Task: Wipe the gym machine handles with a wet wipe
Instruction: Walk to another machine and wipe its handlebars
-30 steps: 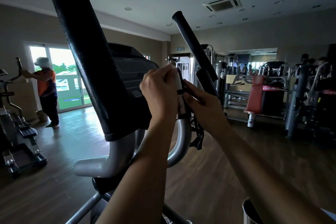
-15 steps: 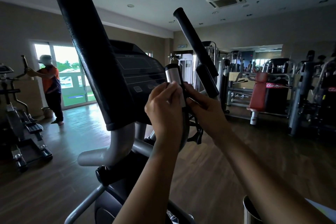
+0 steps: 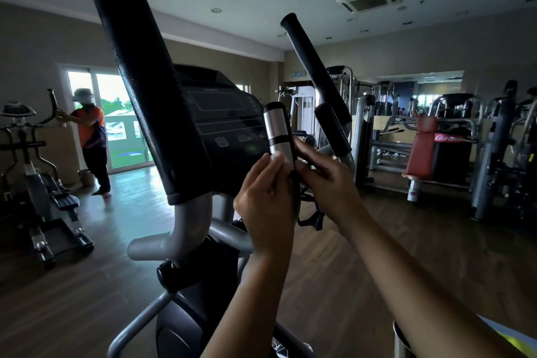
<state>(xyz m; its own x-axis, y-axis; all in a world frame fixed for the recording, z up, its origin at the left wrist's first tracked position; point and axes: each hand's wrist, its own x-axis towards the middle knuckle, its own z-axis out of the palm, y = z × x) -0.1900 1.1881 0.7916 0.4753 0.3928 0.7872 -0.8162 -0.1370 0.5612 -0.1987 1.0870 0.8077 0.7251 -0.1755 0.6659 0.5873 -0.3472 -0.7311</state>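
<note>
Black foam covers the biggest thing in view, a long swing handle (image 3: 139,73) of an elliptical machine that slants from the top of the frame down to a grey steel tube at lower left. Behind it sits the dark console (image 3: 220,125), and to its right a second black swing handle (image 3: 313,67) slants up toward the ceiling. Between them stands the short fixed handle (image 3: 278,128), an upright grip with shiny metal plates and a black band, which looks to be the part being wiped now. The left hand (image 3: 266,197) is curled around this grip just below the band, fingers closed against it; the right hand (image 3: 322,174) presses in from the other side, fingers bent. A pale patch at the left fingertips may be the wet wipe, but the dim light leaves that uncertain, so I cannot tell which hand holds it. Judging by the grasp low on the grip, the wiping of this handle is under way, and the next move likely calls for sliding the closed fingers along the metal and around its back. Room is tight: the console lies just left, the right foam handle just beyond. Well apart, another person (image 3: 90,136) stands near a bright window.
</note>
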